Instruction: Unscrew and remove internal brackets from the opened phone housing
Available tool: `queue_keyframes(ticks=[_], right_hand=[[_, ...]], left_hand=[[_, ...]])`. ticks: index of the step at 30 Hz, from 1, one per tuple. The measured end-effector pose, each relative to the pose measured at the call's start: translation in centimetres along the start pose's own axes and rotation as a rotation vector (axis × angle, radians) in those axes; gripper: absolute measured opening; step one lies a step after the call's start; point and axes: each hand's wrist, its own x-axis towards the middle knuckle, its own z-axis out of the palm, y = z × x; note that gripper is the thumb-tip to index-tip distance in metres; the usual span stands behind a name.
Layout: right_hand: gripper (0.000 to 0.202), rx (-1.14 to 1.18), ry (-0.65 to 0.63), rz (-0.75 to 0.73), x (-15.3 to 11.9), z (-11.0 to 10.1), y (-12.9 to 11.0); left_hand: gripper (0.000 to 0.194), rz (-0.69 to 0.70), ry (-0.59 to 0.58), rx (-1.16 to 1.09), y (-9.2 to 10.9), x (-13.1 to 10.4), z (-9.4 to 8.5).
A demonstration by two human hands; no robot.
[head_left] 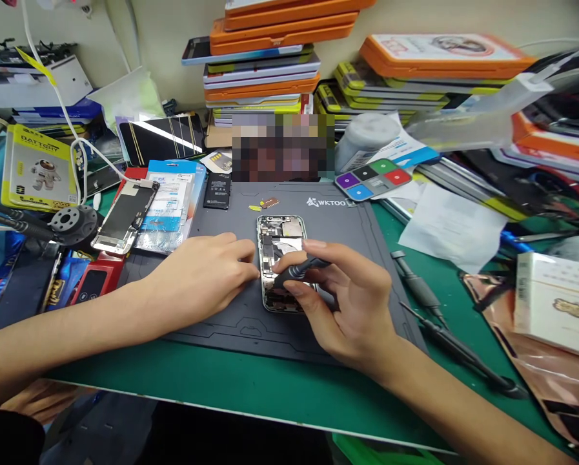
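On grey mat (233, 223), opened smartphone (270, 248); right hand (354, 297) grips dark screwdriver (297, 270) over it. Left hand (204, 271) at phone's edge, cannot tell if gripping. Apparently internal screw work; calls for steady tip.

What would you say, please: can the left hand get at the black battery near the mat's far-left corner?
Probably yes: the left hand is beside the open phone, and only grey mat appears to lie between it and the black battery.

Left forearm (90, 326) slants up from lower left, left hand (204, 274) at centre, fingers (243, 250) curled; right forearm (454, 391) from lower right, right hand (352, 290) bent in a pinch!
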Motion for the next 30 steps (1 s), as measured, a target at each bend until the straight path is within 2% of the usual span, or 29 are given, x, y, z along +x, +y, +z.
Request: queue_keyframes(ticks=[5, 13, 20, 23, 26, 30], right_hand=[[0.08, -0.114, 0.015, -0.059, 0.4, -0.1, 0.0], [0.069, -0.106, 0.038, 0.014, 0.1, 0.0, 0.0], [0.081, -0.225, 0.015, -0.151, 0.7, -0.1, -0.2], [0.073, -0.217, -0.038, -0.143, 1.1, -0.3, -0.5], [0.075, -0.183, -0.111, -0.173, 1.2, -0.5, -0.8], [0.076, -0.209, -0.072, -0.182, 1.1, -0.7, -0.9]], left_hand=[[0.014, 0.009, 0.01, 0.006, 0.1, 0.0, 0.0], [0.012, 0.021, 0.018, 0.013, 0.1, 0.1, 0.0], [0.011, 0.023, 0.036, 0.018, 0.1, 0.0, 0.3], [0.011, 0.026, 0.06, 0.036, 0.1, -0.1, 0.3], [0.008, 0.029, 0.075, 0.037, 0.1, 0.0, 0.3], [0.011, -0.004, 0.113, 0.038, 0.1, 0.1, 0.4]])
